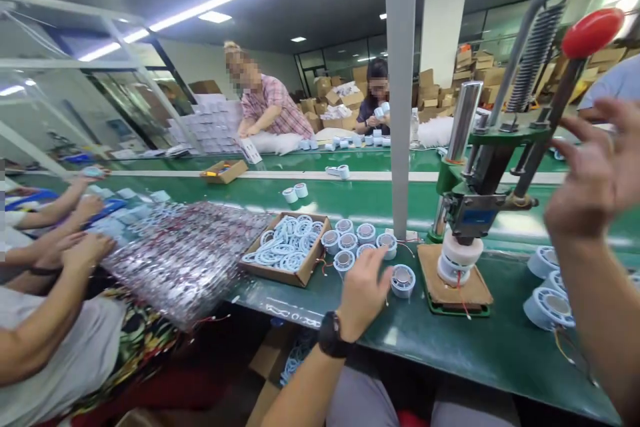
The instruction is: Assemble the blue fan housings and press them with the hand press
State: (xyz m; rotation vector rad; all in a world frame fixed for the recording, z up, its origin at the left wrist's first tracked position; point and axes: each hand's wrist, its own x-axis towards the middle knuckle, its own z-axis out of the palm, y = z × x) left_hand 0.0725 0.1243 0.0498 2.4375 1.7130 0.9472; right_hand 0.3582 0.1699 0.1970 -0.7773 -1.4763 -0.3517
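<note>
My left hand (364, 290) is over the green bench, its fingers stretched out and thumb apart. Its fingertips reach a group of round light-blue housings (345, 260) with metallic centres; contact is hard to make out. Just right of the thumb sits a single housing (403, 280). My right hand (590, 173), smeared a little by motion, is raised with fingers apart beside the lever of a hand press (480, 167). That lever ends in a red knob (593, 33). Under the press's white head, a white round part (454, 270) with a red wire stands on a brown board (430, 260).
A cardboard box (300, 277) of light-blue rings stands left of the housings, next to a bubble-wrapped sheet of parts (195, 247). More housings (550, 307) sit at right. A grey post (401, 80) rises behind. Co-workers are at left and across the bench.
</note>
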